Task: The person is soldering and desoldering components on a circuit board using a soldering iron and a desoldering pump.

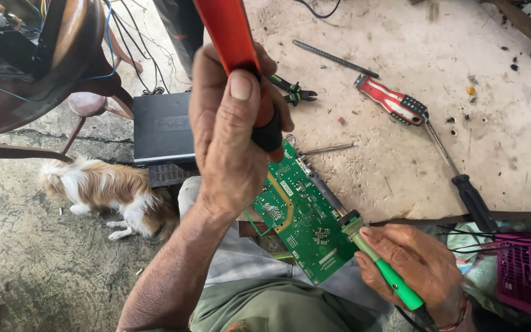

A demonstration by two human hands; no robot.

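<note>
At the tabletop's near edge, a green circuit board [299, 212] lies tilted, partly on the wood and partly over the person's lap. The right hand [416, 264] is clamped around the green handle of a soldering iron [373, 255], whose metal barrel runs up across the board towards its far corner. The left hand [232, 132] is closed tight on an orange tool [241, 55] with a black lower end, held upright so that its tip meets the board near the far edge; what kind of tool it is cannot be told.

Beyond the board, pliers [293, 92] with green grips lie on the tabletop [401, 172], and further off a thin dark rod. Right of the board lie a red screwdriver [391, 104] and a black-handled one [471, 197]. Left of the board, a black box [164, 126] rests at the edge, and on the floor below it a small white and tan dog [109, 190] stands.

The board looks poorly supported: pressure from the orange tool could tip or slide it off the edge. The iron's barrel lies close over the components, so a slip could scorch them or touch the left wrist. The dog is near enough to be struck by anything that drops.
</note>
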